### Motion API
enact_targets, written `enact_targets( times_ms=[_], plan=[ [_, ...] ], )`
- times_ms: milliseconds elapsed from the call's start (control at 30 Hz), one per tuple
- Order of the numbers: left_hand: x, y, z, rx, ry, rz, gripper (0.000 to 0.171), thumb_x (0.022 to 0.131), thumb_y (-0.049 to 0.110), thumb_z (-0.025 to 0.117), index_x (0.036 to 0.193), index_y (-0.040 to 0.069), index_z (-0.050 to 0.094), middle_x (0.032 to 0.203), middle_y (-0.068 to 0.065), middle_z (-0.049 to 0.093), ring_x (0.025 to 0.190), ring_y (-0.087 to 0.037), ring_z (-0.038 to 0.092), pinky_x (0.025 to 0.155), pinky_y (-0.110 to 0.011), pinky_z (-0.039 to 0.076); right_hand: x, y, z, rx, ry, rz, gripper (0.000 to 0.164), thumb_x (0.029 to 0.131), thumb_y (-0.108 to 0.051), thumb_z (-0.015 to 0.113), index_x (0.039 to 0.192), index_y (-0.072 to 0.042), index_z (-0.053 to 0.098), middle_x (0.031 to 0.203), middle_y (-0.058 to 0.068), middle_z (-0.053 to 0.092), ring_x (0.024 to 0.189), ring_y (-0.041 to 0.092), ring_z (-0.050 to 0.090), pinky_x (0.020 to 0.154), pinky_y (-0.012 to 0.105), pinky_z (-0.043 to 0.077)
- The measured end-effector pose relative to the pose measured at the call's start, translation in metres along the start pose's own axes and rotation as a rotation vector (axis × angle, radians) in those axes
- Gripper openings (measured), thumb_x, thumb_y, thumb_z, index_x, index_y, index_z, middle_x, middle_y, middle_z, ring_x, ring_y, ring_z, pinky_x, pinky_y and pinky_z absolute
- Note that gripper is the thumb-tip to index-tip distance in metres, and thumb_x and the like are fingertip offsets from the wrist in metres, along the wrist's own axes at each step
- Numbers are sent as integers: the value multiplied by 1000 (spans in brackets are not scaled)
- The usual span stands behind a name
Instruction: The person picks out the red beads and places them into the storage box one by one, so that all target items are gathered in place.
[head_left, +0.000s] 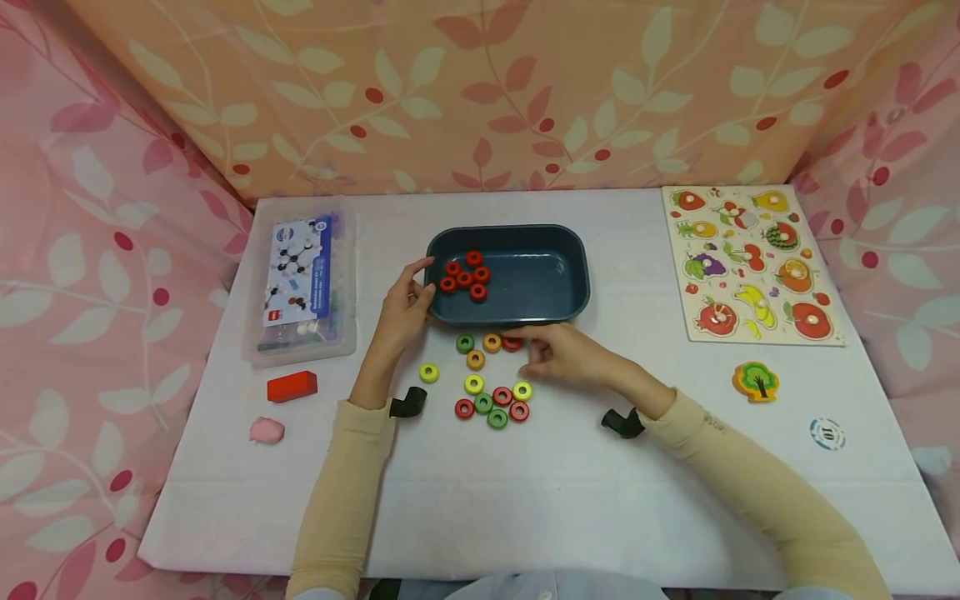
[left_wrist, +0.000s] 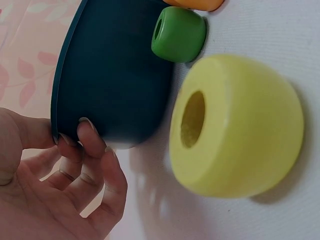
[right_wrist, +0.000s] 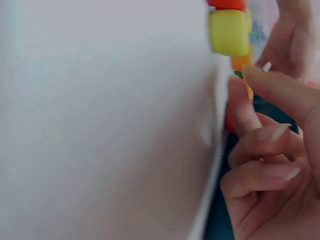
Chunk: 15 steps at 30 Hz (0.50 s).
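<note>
A dark blue tray (head_left: 510,315) holds several red beads (head_left: 464,278) at its left end. My left hand (head_left: 406,307) grips the tray's left rim, with thumb and fingertips at the edge in the left wrist view. My right hand (head_left: 566,354) is at the tray's front side, its index finger reaching over a red bead (head_left: 512,344); the thumb stands apart from that bead. In front of the tray lie loose ring-shaped beads: green (head_left: 465,343), orange (head_left: 492,342), yellow (left_wrist: 235,130) and red. The right fingers partly hide the red bead in the right wrist view.
On the left are a clear plastic case (head_left: 300,279), a red block (head_left: 292,387) and a pink figure (head_left: 267,430). The right side has a fruit puzzle board (head_left: 750,267), a tree piece (head_left: 756,382) and a round chip (head_left: 827,434). Patterned curtains surround the white table.
</note>
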<state>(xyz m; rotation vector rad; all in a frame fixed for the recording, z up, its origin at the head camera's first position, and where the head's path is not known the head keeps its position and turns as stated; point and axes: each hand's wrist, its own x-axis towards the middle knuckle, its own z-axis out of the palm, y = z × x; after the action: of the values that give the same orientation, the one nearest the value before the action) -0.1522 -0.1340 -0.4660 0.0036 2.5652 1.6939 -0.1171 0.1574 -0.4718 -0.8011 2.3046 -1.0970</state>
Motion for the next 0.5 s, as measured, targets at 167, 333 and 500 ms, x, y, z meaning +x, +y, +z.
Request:
enact_targets(
  times_ms=[167, 333, 500],
  plan=[
    [-1, 0, 0, -8, -2, 2, 46, 104, 13, 54, 148, 24, 48, 82, -10, 51, 68, -34, 57, 59, -24, 47, 2, 7, 3, 13, 44, -5, 31, 90, -10, 74, 120, -14, 68, 77, -2, 59, 63, 13, 54, 58, 24, 44],
    [0, 0, 0, -8, -2, -5, 46, 104, 12, 54, 148, 24, 48, 81, -9, 51, 70, -38, 58, 59, -23, 48, 1, 12, 3, 11, 44, 28, 30, 89, -9, 74, 119, -12, 68, 74, -1, 57, 63, 13, 53, 57, 23, 44],
    [0, 2, 0, -2, -3, -4, 46, 104, 13, 54, 148, 24, 48, 81, -9, 51, 70, -38, 58, 60, -24, 47, 0, 6, 1, 0, 35, 4, 27, 87, -15, 78, 113, -14, 68, 67, -4, 56, 58, 11, 52, 57, 24, 43]
  ],
)
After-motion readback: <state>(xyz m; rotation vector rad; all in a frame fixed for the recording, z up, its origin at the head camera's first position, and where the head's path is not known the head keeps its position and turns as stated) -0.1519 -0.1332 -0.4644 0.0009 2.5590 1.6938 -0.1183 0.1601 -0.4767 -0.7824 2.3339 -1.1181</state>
